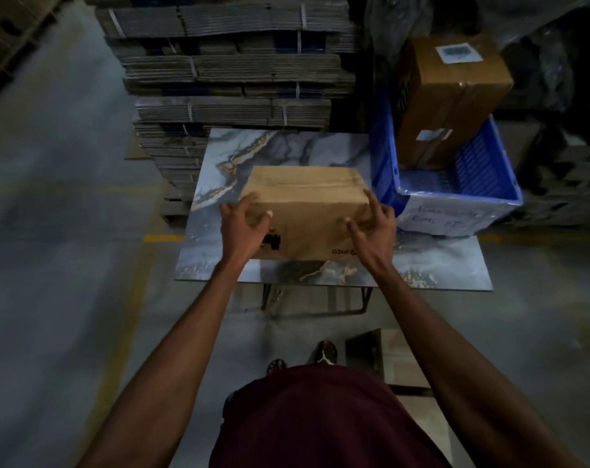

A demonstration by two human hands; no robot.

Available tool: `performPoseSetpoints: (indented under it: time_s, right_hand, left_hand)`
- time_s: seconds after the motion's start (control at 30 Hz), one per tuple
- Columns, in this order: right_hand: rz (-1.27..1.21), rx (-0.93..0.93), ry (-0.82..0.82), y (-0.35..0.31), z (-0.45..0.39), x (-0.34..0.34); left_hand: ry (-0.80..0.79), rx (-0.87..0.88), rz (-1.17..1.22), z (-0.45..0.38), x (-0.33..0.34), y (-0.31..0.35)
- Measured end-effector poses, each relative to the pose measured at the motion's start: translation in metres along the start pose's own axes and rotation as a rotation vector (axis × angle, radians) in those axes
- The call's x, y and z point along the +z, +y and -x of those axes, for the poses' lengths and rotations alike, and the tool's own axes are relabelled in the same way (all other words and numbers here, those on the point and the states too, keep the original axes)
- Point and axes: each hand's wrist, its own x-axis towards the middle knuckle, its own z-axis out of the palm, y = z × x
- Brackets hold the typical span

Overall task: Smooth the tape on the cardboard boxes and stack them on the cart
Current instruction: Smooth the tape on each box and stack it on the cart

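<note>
A sealed brown cardboard box (307,194) stands on a marble-patterned table top (287,146), with clear tape running along its top seam. My left hand (243,228) grips its near left corner, fingers spread over the edge. At the near right corner, my right hand (371,228) presses against the side with the fingers apart. Both hands touch the box; it rests on the table. A second brown box (452,96) with a white label stands tilted inside a blue plastic crate (482,173) at the table's right.
Strapped bundles of flattened cardboard (233,72) are stacked high behind the table. Grey concrete floor with a yellow line (158,238) lies to the left. My feet (327,352) stand in front of the table, beside a flat panel on the floor.
</note>
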Motion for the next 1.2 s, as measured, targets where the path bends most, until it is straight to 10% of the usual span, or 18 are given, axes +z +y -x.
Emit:
performPoseSetpoints:
  time_s: [0.5,1.2]
  right_hand:
    - [0.476,-0.006,-0.366,-0.033,-0.121,0.005]
    - [0.68,-0.267,-0.56,-0.062,-0.187,0.072]
  left_hand:
    - [-0.23,0.141,-0.722,-0.105,0.03,0.053]
    - [-0.573,0.265,-0.696,-0.185,0.071,0.088]
